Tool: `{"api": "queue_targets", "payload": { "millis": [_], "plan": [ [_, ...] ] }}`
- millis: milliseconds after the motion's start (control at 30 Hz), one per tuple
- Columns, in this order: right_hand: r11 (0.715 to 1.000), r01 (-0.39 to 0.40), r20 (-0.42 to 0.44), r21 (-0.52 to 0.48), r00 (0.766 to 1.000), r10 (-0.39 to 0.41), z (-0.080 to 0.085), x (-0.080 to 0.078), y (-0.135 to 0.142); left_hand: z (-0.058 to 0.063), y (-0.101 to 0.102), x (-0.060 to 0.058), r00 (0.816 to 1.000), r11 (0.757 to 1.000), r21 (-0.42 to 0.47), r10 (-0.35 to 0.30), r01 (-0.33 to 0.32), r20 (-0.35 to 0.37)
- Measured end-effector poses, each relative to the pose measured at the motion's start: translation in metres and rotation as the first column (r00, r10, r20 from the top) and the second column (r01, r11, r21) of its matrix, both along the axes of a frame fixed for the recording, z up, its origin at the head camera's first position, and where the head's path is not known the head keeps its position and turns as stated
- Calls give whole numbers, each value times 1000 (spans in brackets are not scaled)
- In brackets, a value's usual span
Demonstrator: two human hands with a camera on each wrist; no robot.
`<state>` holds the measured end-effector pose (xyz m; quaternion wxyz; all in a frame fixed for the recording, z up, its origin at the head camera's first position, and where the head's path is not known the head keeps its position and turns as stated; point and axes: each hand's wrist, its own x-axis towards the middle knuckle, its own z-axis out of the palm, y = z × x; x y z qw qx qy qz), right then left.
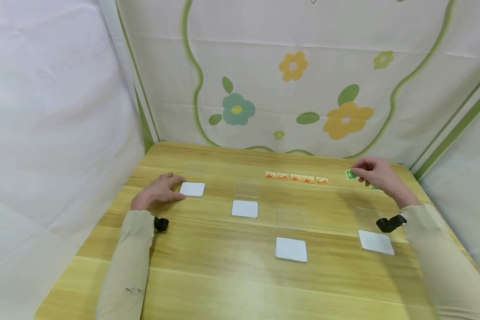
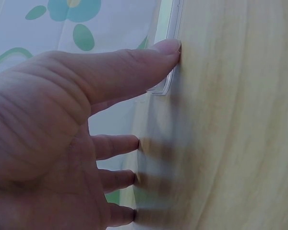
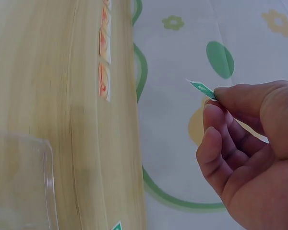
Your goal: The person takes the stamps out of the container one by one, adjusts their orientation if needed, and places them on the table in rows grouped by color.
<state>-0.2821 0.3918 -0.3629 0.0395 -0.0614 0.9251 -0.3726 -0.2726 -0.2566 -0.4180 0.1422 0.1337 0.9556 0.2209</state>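
Note:
At the left of the table, my left hand [image 1: 158, 191] grips the near and far sides of a flat clear case with a white top [image 1: 192, 189], thumb and index finger at its left end. The left wrist view shows the thumb against the edge of the clear case [image 2: 167, 52], while the other fingers touch the table; the index finger is mostly hidden. Over the far right, my right hand [image 1: 378, 175] pinches a small green card with a white border [image 1: 350, 174] between thumb and fingers. Another green card [image 1: 374, 187] lies partly hidden beneath that hand.
Several small orange-and-red cards [image 1: 296, 177] form a row at the back. More white-topped clear cases lie at the middle [image 1: 245, 208], front [image 1: 290, 249] and right [image 1: 376, 242]. Clear plastic pieces [image 1: 246, 190] lie behind the cases. A patterned fabric wall [image 1: 264, 89] stands beyond the table.

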Motion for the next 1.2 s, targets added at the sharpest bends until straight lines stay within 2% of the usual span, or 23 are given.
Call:
{"api": "queue_targets", "payload": {
  "millis": [267,667,1000,1200],
  "plan": [
    [1000,27,6,-6,1000,-27,-4,-2,23,2,1,0,1000,1000,4,0,0,3],
    [990,103,15,97,994,-105,-9,-4,55,0,0,-1,1000,1000,-4,9,-9,6],
    [988,153,-10,32,988,-153,-24,-3,79,-1,-1,-2,1000,1000,-10,18,-18,13],
    [979,197,-10,60,980,-196,-33,-5,95,-2,-2,-4,1000,1000,-7,24,-24,18]
  ]
}}
